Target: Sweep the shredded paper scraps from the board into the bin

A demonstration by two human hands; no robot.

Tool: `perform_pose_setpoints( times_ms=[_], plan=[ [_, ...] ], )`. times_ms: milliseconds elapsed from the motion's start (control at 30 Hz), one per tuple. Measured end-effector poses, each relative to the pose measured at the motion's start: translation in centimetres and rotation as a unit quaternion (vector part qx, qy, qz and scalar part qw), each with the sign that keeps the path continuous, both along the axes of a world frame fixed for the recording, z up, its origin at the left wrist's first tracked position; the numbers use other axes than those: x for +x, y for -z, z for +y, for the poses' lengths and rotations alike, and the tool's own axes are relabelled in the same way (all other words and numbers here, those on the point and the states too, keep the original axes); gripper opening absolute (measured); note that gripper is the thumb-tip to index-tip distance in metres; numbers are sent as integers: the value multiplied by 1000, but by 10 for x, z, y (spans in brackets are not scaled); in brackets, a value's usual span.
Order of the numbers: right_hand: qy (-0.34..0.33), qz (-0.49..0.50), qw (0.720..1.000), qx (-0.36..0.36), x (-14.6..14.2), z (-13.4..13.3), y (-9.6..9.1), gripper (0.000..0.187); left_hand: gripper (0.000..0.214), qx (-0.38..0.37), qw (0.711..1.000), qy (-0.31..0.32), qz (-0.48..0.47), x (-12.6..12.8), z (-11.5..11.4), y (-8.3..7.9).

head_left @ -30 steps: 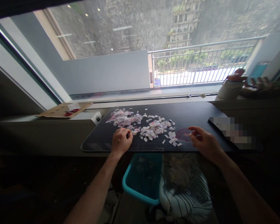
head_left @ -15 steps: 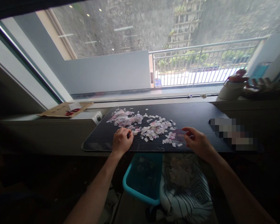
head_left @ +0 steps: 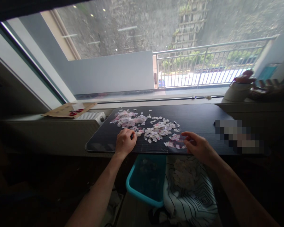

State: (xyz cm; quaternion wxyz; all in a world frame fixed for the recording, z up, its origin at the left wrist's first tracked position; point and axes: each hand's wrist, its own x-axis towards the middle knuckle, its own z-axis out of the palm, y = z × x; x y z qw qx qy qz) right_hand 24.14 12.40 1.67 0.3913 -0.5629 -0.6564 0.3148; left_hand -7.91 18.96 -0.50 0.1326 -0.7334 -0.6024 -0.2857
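Note:
My left hand [head_left: 126,142] is closed in a fist on the front part of the dark tabletop [head_left: 198,118]. Something dark shows between its thumb and fingers; what it is cannot be made out. Beside it lie two heaps of small cut paper pieces, a pinkish heap [head_left: 126,119] at the back left and a whiter heap [head_left: 159,130] in the middle. My right hand [head_left: 198,145] is at the right of the heaps, thumb and index finger apart. A clear, pinkish film [head_left: 180,140] lies by its fingertips, near a few loose paper pieces [head_left: 171,144].
Below the table edge stand a turquoise basin [head_left: 144,198] and a striped cloth [head_left: 191,205] bearing more paper pieces. Red-handled scissors [head_left: 76,112] rest on brown paper [head_left: 59,110] at the left sill. A white jug [head_left: 239,90] stands right, by the window.
My right hand has moved slightly left, and its fingers have parted from the pinkish film. Loose paper pieces near it have shifted a little. My left hand stays closed in place.

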Motion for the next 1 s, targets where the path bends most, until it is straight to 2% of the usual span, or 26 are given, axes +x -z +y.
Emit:
perform_pose_setpoints(
  times_ms=[167,267,533,700,833,1000],
  plan=[
    [51,-49,997,29,11,2,2,33,17,-3,1000,-3,-1,1,-1,-1],
    [64,-44,996,48,10,6,3,32,16,-3,1000,-2,-3,1,-1,-1],
    [18,-54,998,29,1,6,0,34,16,-4,1000,1,-6,2,-2,-2],
    [27,-63,997,38,1,2,2,33,16,-6,1000,1,-10,2,-2,-3],
    [-10,-45,999,27,-10,1,1,34,16,-4,1000,2,-9,2,-2,-2],
    [23,-77,996,39,-13,5,-2,37,17,-2,1000,2,-8,1,-2,-2]
  ],
)
